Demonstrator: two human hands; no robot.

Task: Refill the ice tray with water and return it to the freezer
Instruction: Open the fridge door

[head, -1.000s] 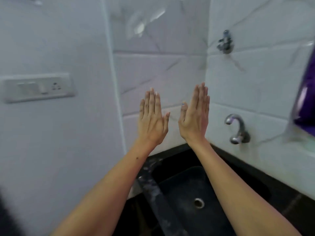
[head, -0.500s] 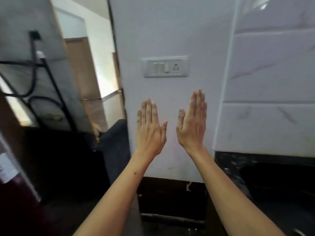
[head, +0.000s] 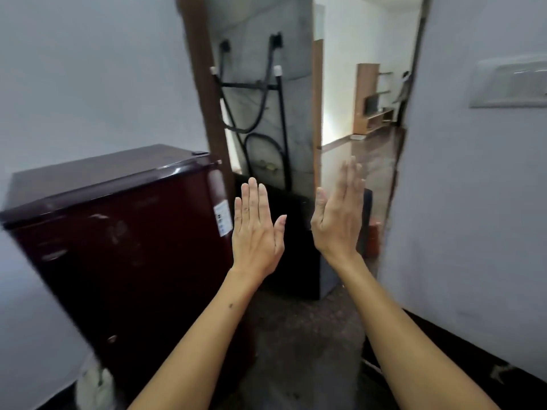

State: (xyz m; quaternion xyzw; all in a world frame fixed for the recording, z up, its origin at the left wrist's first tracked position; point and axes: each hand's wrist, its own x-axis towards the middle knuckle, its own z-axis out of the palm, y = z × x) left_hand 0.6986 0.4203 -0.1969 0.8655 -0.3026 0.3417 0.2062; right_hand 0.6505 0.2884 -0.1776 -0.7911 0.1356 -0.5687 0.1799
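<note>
The fingers (head: 251, 199) of the left hand (head: 257, 232) are straight and pressed together, pointing up, holding nothing. The right hand (head: 339, 214) is the same: flat, fingers up, slightly blurred, nothing in it. Both hands are raised side by side at arm's length, a gap between them, touching nothing.

Just left of the left hand stands a small dark red fridge (head: 118, 250) with its door closed and a white sticker (head: 222, 218) near the door's right edge. The ice tray is nowhere in view; whether it sits inside the fridge cannot be told.

Beyond the hands is a doorway (head: 355, 137) into a brighter room, with a black metal frame (head: 254, 122) leaning against a grey slab. A white wall (head: 473, 202) with a switch plate (head: 512, 84) is on the right.

The likely risk: the whole view is blurred, suggesting a quick turn, so a reach for the door could miss its edge or knock the fridge.
</note>
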